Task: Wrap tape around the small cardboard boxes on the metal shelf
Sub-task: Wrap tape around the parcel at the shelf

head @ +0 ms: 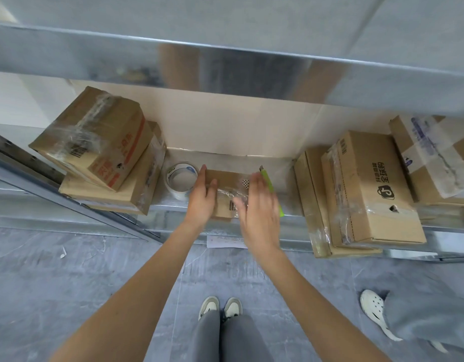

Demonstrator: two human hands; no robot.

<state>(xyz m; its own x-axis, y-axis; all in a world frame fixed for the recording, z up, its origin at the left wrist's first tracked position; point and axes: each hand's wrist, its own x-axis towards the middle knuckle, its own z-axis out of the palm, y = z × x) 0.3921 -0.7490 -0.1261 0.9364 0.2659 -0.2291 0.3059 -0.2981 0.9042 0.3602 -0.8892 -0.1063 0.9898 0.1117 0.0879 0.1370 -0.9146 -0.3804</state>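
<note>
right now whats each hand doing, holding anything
Left hand: open, fingers straight, resting on the small box.
Right hand: open, blurred, over the box, holding nothing.

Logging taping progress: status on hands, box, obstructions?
Left hand flat on small box; right hand open over it, blurred. Tape roll left, green cutter right. Nothing blocking.

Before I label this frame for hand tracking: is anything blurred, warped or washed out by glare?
Head view: the right hand is motion-blurred, the left hand sharp; the wide lens bows the upper shelf beam, which mirrors smeared reflections; glare on the clear tape over the small box.
</note>
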